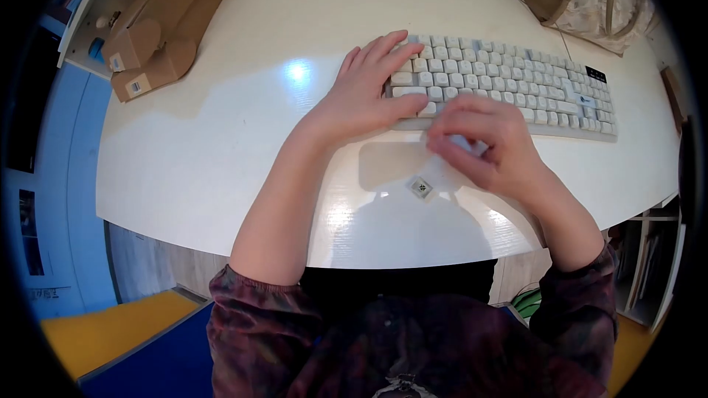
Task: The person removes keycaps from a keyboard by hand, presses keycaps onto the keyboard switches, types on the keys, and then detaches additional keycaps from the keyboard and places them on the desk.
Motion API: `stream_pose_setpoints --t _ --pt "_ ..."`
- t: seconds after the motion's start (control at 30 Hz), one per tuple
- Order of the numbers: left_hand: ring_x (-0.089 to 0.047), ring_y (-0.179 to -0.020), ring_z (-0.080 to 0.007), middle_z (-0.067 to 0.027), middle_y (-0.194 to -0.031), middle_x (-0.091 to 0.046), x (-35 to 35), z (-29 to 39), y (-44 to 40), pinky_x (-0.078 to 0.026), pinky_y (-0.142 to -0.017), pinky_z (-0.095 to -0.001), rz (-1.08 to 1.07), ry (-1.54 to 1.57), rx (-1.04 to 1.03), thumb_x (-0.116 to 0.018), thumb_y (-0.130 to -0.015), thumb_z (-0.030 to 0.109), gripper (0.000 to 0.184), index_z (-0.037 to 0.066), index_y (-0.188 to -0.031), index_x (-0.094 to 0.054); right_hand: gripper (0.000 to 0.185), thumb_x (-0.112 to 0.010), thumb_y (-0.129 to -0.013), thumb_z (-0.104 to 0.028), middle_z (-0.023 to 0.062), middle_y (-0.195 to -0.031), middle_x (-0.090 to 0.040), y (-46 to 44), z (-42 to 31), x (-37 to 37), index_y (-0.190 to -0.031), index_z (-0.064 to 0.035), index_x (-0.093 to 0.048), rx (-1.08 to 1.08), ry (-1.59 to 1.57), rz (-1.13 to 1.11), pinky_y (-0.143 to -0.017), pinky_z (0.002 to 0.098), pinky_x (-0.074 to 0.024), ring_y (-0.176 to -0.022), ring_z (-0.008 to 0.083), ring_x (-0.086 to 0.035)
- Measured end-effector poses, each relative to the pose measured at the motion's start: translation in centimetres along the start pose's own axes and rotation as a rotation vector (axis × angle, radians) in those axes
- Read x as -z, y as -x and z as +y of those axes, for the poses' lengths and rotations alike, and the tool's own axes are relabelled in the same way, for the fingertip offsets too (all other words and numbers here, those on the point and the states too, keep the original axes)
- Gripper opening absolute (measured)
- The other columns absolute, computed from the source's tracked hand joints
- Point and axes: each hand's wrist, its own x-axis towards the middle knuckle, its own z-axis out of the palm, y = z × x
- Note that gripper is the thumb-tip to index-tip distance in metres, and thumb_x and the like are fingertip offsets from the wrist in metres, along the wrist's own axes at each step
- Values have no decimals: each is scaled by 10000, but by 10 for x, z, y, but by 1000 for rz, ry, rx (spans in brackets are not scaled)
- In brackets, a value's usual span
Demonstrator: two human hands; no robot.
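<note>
Patterned sleeves up front, open left hand across the keyboard on the bench, brace it gently; right hand curled, can't tell if it's gripping, small square piece nearby

No words or numbers can be read. The marks on the keys of the keyboard, its small badge on the right, and the stickers on the brown cardboard at far left are too tiny.
</note>
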Motion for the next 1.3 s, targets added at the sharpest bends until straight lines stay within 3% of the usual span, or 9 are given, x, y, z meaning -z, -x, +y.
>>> stream_pose_setpoints --t 0.1,0.3,0.4,0.5,0.6,0.63,0.83,1.3 --pt "-272 -1455 -383 -135 -1635 -280 3 5 -1 -231 -1207 -463 -13 24 25 -697 -866 435 726 185 -1506 -461 247 -780 -834 -274 77 -790 -640 6 -9 4 -905 -63 -673 26 151 -269 -599 400 -502 -654 307 -644" --pt "-293 -1452 -363 -140 -1630 -291 2 4 -3 -249 -1200 -450 -6 15 31 -713 -871 437 728 163 -1501 -469 283 -756 -847 -282 93 -787 -683 12 -4 -13 -850 -33 -621 110 228 -270 -632 419 -518 -677 330 -652" --pt "-334 -1443 -320 -136 -1606 -334 1 7 -5 -284 -1187 -429 75 122 17 -741 -866 356 682 135 -1467 -509 241 -676 -923 -264 81 -730 -677 6 -1 -4 -905 -27 -639 -37 54 -311 -577 363 -504 -611 261 -645" --pt "-420 -1397 -278 -128 -1514 -457 2 12 -6 -333 -1162 -402 186 178 -99 -761 -859 251 606 108 -1413 -562 264 -583 -995 -272 63 -722 -666 -8 8 12 -955 -21 -657 -494 -647 -277 -518 280 -459 -552 153 -594" --pt "-522 -1300 -251 -106 -1353 -592 6 26 -2 -389 -1115 -375 138 328 -210 -772 -846 167 514 91 -1334 -627 337 -526 -1036 -311 47 -713 -639 -11 22 19 -968 -11 -664 -507 -1076 -170 -496 217 -414 -537 79 -529" --pt "-556 -1262 -244 -97 -1292 -635 6 31 0 -409 -1096 -367 94 402 -237 -775 -842 144 482 87 -1304 -650 354 -513 -1047 -321 49 -705 -626 -11 23 20 -950 -7 -644 -497 -1115 -156 -492 220 -408 -530 92 -519" --pt "-620 -1051 -193 -65 -1101 -679 -1 38 1 -473 -958 -333 94 453 -237 -791 -808 64 335 59 -1137 -726 393 -487 -1066 -386 29 -696 -577 -9 27 16 -941 -33 -608 -408 -1091 -157 -499 224 -397 -573 96 -512" --pt "-624 -977 -182 -59 -1019 -688 -5 32 -2 -494 -885 -303 194 420 -333 -801 -784 -12 266 44 -1040 -755 420 -442 -1076 -424 26 -711 -569 -8 23 12 -981 -41 -585 -401 -958 -102 -520 227 -385 -583 90 -491"
